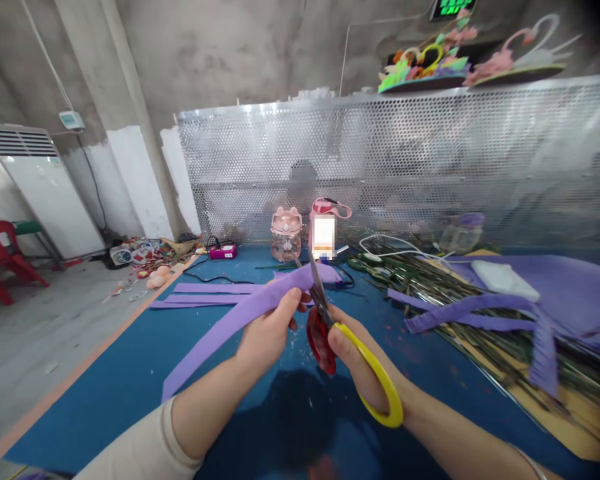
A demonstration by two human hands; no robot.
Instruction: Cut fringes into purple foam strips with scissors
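Over the blue tabletop, my left hand [270, 330] pinches a long purple strip [225, 327], its thumb on top of the strip. One end of the strip hangs down at the left; the other reaches past the scissors. My right hand [360, 360] grips scissors [370, 360] with one yellow and one red handle. The blades point up and away, spread around the strip just beyond my left fingertips. More purple strips [205, 294] lie flat on the table behind my left hand.
Dark stems [460, 320] with loose purple strips cover the table's right side. A pink bottle [286, 233] and a purple box [223, 251] stand at the back before a perforated metal panel [260, 167]. A red chair [5, 260] is on the floor at left.
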